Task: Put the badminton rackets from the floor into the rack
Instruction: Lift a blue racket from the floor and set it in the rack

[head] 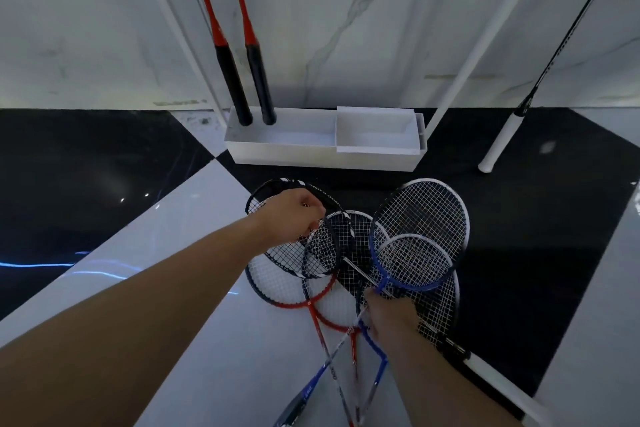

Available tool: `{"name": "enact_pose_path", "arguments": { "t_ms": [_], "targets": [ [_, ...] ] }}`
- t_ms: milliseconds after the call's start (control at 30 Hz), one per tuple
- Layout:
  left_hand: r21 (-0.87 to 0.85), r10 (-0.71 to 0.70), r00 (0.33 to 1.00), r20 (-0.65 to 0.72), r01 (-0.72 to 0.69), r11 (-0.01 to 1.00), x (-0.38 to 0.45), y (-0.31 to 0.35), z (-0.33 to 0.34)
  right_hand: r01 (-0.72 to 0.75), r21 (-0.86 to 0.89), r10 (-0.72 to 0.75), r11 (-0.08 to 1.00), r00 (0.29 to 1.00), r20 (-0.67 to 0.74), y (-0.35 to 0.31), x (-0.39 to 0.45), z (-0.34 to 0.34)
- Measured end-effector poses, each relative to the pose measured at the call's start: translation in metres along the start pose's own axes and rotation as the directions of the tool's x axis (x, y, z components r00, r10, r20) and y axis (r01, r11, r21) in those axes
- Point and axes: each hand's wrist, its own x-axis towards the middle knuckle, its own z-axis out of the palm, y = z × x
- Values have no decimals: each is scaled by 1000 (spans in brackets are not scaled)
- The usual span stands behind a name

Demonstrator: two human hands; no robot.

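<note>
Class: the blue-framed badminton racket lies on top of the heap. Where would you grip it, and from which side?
Grip the blue-framed badminton racket at its thin shaft just below the head, coming from the near side, probably: that part sits uppermost and faces the person, where the right hand already pinches it.

Gleaming underfoot, a glossy floor [173, 236] of big black and white tiles, meeting a pale marbled wall. Lying heaped on it near the middle, overlapping badminton rackets [346, 274] with red, blue, black and white frames. Sitting against the wall just beyond them, a white rack tray [322, 156]; standing to its right, handle down, a white-gripped racket [502, 135].
</note>
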Motion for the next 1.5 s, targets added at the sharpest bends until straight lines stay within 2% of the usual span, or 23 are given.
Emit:
{"name": "enact_pose_path", "arguments": {
  "t_ms": [167, 267, 367, 500, 600, 800, 967, 1100, 1200, 1267, 1333, 1433, 1500],
  "targets": [
    [60, 52, 999, 10, -52, 997, 6, -12, 7, 112, -136, -116, 984, 993, -18, 1, -8, 16],
    [91, 72, 997, 13, -73, 993, 7, -14, 8, 163, -130, -166, 978, 986, -18, -1, -7, 20],
    [117, 83, 997, 7, -83, 990, 6, -13, 6, 157, -9, -157, 988, 988, -6, -4, -7, 20],
    [107, 93, 996, 11, -94, 990, -1, 6, -1, 169, 200, -188, 965, 979, 80, -23, -25, 12],
    [85, 96, 995, 4, -96, 992, -13, 31, -5, 188, 298, -238, 936, 961, 142, -41, -57, -4],
    [60, 101, 995, 12, -101, 993, -68, 97, -21, 112, 472, -250, 874, 938, 241, -62, -149, -54],
    [101, 118, 993, 5, -118, 988, -136, 168, -55, 100, 434, -280, 896, 884, 375, -87, -242, -106],
    [24, 157, 988, -1, -156, 987, -186, 240, -93, 269, 329, -381, 905, 855, 351, -113, -307, -139],
    [-153, 144, 989, 21, -139, 978, -228, 299, -125, 434, 222, -486, 873, 812, 322, -135, -353, -160],
    [-390, 153, 988, 7, -138, 910, -256, 330, -148, 537, 110, -543, 837, 784, 300, -150, -381, -173],
    [-501, 224, 973, -53, -220, 837, -285, 357, -177, 597, 29, -580, 802, 765, 279, -169, -411, -187],
    [-393, 405, 888, -219, -460, 796, -323, 394, -219, 688, -40, -664, 725, 713, 226, -197, -451, -205],
    [-245, 461, 826, -325, -544, 802, -343, 418, -247, 732, -107, -709, 672, 679, 190, -215, -475, -215]
  ]
}}
